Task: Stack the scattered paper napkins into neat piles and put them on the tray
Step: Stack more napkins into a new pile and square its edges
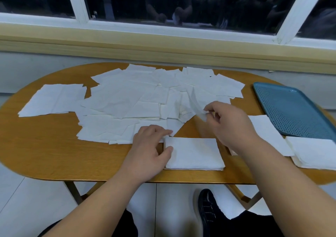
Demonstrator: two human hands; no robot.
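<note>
- We see a wooden table (pixel 45 155) with rounded ends below a white-framed window (pixel 80 9), and white paper napkins cover most of its far half.
- The scattered napkins (pixel 127 98) lie flat and overlapping in a loose spread, from the left end of the table across to near the tray.
- 1 neat pile (pixel 194 154) sits at the near edge of the table, squared up, directly between our 2 hands.
- Our left hand (pixel 149 145) rests at the left edge of that pile. Its fingers are only loosely bent, the thumb lies on the pile's left edge and the forefinger touches its far-left corner. It grasps nothing.
- Our right hand (pixel 229 122) is raised just above the table, beyond the pile's far-right corner. Thumb and forefinger are closed in a pinch on a loose napkin (pixel 198 105), which is crumpled at the pinch and trails back onto the spread.
- The blue perforated tray (pixel 294 109) lies at the right end of the table, well apart from the pile in front of us.
- A second pile (pixel 316 153) sits on the table top just beside the tray's near edge, and a flat napkin (pixel 267 133) lies to its left, partly hidden by our right forearm.
- Under the table we see a pale tiled floor (pixel 27 209) and 1 dark shoe (pixel 207 209).
</note>
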